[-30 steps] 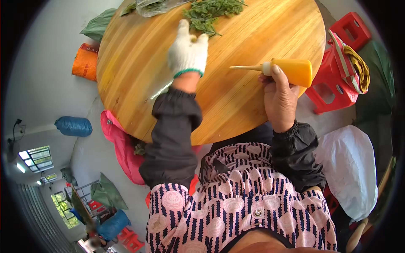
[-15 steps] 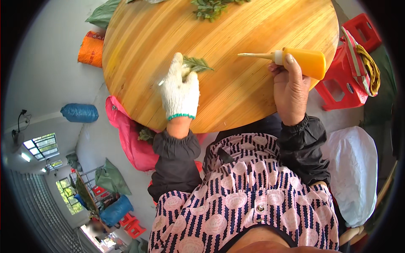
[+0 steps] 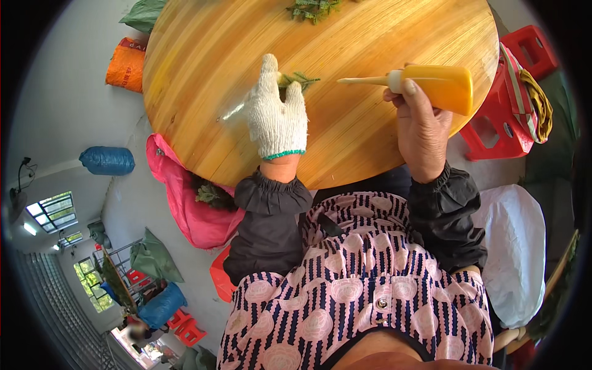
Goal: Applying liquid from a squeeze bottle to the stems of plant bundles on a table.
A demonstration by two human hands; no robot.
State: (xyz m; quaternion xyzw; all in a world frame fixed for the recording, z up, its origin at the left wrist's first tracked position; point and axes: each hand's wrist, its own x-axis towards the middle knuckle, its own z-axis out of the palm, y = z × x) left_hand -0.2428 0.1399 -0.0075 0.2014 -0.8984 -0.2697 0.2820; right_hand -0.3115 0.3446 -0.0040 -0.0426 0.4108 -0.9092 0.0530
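Note:
My left hand (image 3: 277, 117) wears a white knitted glove with a green cuff edge. It pinches a small green sprig (image 3: 300, 80), whose leafy tip points right, past the thumb; the rest is hidden by the glove. A pale, shiny strip (image 3: 233, 111) shows just left of the glove, too blurred to name. My bare right hand (image 3: 422, 126) is wrapped round a yellow squeeze bottle (image 3: 441, 87). The bottle lies nearly level, its long thin nozzle aimed left toward the sprig, apart from it. Both hands are above the round wooden table (image 3: 345, 145).
More green sprigs (image 3: 313, 8) lie at the table's far edge. Red plastic stools (image 3: 499, 132) stand at the right, one with a striped bag (image 3: 523, 92). A pink bag (image 3: 185, 197) with greenery sits at lower left, a white sack (image 3: 513, 253) at lower right.
My left hand has moved up and to the right with the sprig, closer to the nozzle. The bottle in my right hand has shifted slightly left. The view has shifted a little.

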